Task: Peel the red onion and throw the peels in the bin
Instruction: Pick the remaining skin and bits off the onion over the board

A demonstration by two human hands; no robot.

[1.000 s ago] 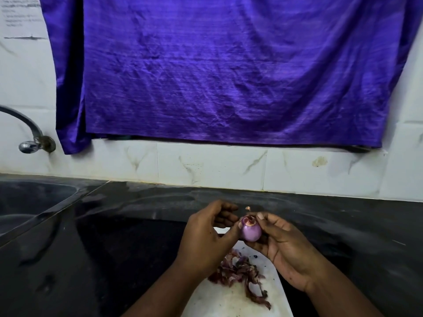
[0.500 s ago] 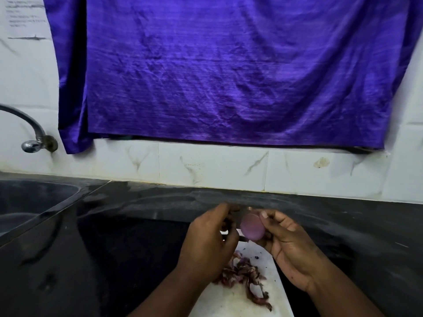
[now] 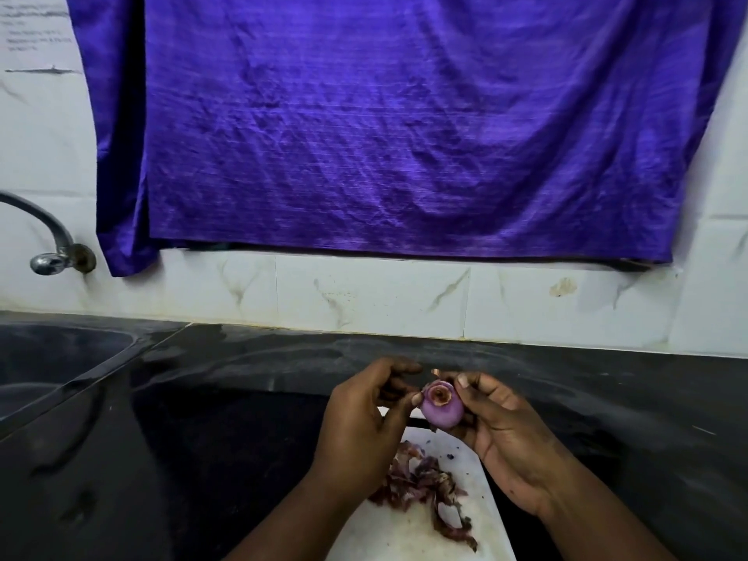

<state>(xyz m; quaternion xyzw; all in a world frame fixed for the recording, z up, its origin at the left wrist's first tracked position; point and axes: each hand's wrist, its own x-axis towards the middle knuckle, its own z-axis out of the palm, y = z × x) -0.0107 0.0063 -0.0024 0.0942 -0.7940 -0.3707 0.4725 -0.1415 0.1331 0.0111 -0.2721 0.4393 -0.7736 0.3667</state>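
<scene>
Cloth: Purple fabric point(image 3: 404, 127) hung across the white tiled wall point(image 3: 364, 301), filling most of the view above the worktop.

Worktop: A black stone counter point(image 3: 202, 439) ran below the tiles, with a sink point(image 3: 60, 358) and tap point(image 3: 48, 253) at its far left; no bin was in view.

Board: A white cutting board point(image 3: 404, 532) lay on the counter under the hands, its front edge cut off by the frame.

Left hand: The left hand point(image 3: 364, 423) was curled loosely, thumb tip touching the onion's side near the top, apparently picking at the skin; whether it pinched a strip could not be told.

Right hand: The right hand point(image 3: 506, 435) cradled the bulb from beneath and behind, thumb pressed near the crown.

Peels: A heap of dry peels point(image 3: 425, 479) lay on the board, directly below the work.

Red onion: The red onion point(image 3: 442, 406) was held in the air above the board's far end, mostly bare and glossy, with ragged skin around its crown.

Risk: The slick bulb looked liable to slip from so light a hold and roll across the counter; torn scraps could have dropped beyond the board, and the light peels could scatter on the way to an unseen bin.
</scene>
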